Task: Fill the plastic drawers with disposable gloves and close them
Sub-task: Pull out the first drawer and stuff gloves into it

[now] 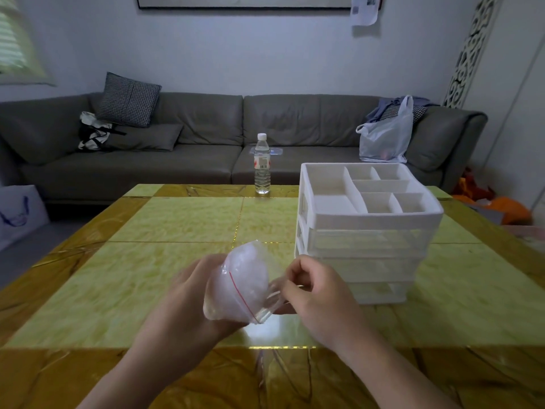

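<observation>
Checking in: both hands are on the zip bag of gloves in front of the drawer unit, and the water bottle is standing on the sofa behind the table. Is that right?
Not quite. The head view shows the water bottle standing on the far edge of the table, not on the sofa. The rest holds: the left hand and right hand both hold the zip bag in front of the drawer unit.

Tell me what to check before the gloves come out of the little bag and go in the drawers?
1. Left hand holds the zip bag: ok.
2. Right hand pinches the bag's mouth: ok.
3. Bag open wide enough: cannot tell, blurred.
4. Gloves inside the bag: ok, white stuff shows through.
5. A drawer pulled out on the drawer unit: not ok, all look shut.
6. Water bottle out of the way: ok, at the table's far edge.
</observation>
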{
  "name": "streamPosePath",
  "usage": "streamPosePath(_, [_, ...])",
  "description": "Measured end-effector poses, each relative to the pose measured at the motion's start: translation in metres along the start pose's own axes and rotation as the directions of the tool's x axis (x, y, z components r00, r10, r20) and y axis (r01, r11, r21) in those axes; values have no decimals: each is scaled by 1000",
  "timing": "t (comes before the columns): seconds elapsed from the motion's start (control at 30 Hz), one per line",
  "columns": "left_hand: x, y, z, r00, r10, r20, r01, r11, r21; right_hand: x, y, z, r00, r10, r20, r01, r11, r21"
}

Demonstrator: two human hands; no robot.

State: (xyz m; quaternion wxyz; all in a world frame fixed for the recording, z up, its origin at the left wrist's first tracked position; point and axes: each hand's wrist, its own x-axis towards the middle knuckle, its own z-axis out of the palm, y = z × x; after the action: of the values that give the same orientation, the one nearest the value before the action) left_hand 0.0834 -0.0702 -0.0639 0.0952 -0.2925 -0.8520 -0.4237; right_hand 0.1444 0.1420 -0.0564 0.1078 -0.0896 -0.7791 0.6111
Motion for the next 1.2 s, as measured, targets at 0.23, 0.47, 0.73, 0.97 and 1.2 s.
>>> streamPosePath(0.23, [11,-12,9,971,81,-225,4,936,353,-4,-2,-7,992,116,-45,-114,992,50])
streamPosePath(0.47, [18,-62,18,986,-159,43,110,835,540,5,1,-50,875,326,-359,-80,828,555])
streamPosePath(0.73, [14,-51,29,974,-157,162,54,859,510,12,1,-79,842,422,-338,-83,718,691])
streamPosePath(0.97, [11,-22,36,961,-110,253,1,917,398,-10,-2,-77,788,462,-408,-80,733,676])
streamPosePath(1.2, [64,82,55,982,-179,-57,158,951,-264,-42,-6,-76,786,454,-420,-83,751,655])
